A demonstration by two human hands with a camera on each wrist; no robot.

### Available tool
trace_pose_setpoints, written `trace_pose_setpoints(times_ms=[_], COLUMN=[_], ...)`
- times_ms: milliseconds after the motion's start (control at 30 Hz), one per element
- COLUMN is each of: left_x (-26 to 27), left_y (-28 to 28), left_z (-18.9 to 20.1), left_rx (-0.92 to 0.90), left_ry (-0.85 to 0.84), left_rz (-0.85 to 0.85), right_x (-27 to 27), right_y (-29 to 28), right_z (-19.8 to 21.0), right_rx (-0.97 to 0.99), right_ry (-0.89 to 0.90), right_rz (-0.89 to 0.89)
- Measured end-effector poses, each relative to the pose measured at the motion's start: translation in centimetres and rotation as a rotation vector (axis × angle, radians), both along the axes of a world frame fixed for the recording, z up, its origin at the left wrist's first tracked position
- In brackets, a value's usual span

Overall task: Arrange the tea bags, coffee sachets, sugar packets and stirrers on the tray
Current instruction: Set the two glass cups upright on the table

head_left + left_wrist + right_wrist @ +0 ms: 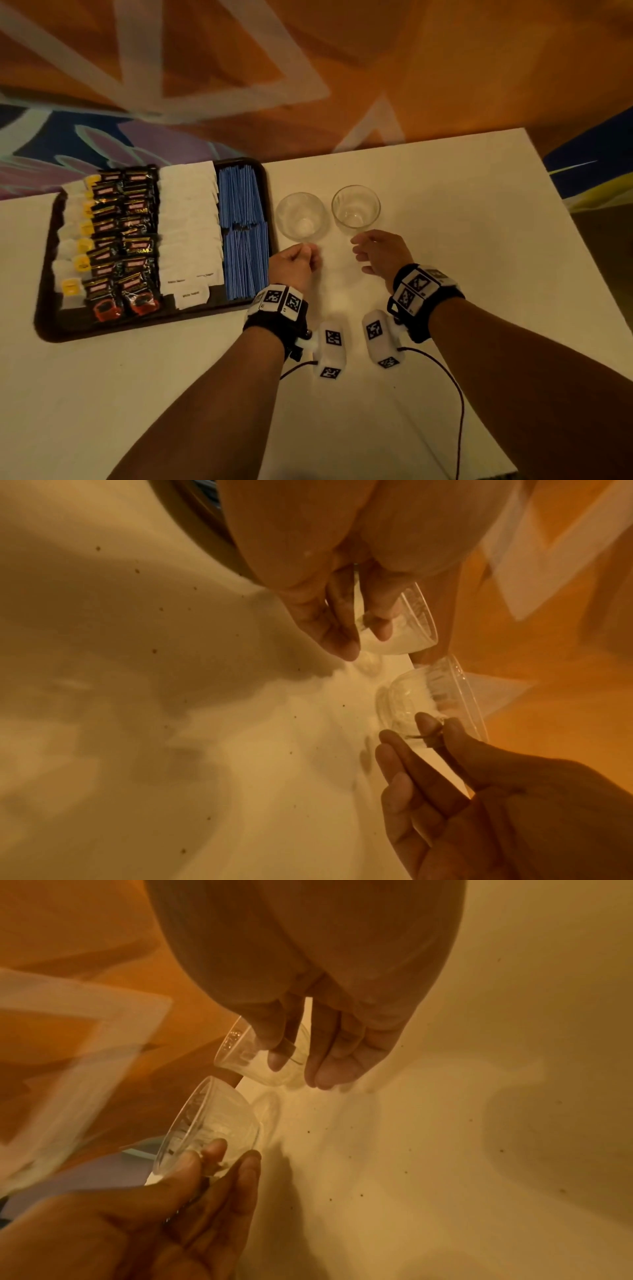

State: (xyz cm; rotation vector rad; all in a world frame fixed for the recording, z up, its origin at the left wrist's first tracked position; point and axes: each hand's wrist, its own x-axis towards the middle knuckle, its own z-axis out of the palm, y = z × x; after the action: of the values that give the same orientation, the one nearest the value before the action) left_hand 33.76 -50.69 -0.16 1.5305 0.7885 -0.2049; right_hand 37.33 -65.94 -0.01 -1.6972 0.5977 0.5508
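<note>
Blue stirrers [244, 229] on tray [48, 329], long axes running near-to-far. Left hand [294, 262] and right hand [382, 255] near glasses [301, 216], fingers loosely curled, holding nothing.

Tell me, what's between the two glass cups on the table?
Nothing. The head view shows only bare white table between the left cup and the right cup; they stand side by side, apart.

"SUPREMO" legible on black coffee sachets [137, 245] in tray; print on white sugar packets [186, 219] too small to read.
</note>
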Motion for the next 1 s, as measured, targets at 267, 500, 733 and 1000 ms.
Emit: trace_pose_setpoints(times_ms=[267,500,733,1000], left_x=[0.5,0.5,0.4,0.3], left_y=[-0.5,-0.5,0.0,-0.3], left_z=[-0.2,-0.6,-0.4,-0.9], left_rx=[0.035,0.017,0.024,0.017], left_ry=[-0.021,-0.03,-0.042,-0.051], left_rz=[0.028,0.093,0.135,0.144], right_x=[0.7,1.0,0.8,0.8], right_y=[0.8,1.0,1.4,1.5], right_z=[-0.4,-0.1,-0.1,0.0], right_rx=[0.008,0.017,0.032,0.003], right_ry=[-0.03,-0.036,-0.047,-0.057], right_rz=[0.055,0.058,0.07,0.099])
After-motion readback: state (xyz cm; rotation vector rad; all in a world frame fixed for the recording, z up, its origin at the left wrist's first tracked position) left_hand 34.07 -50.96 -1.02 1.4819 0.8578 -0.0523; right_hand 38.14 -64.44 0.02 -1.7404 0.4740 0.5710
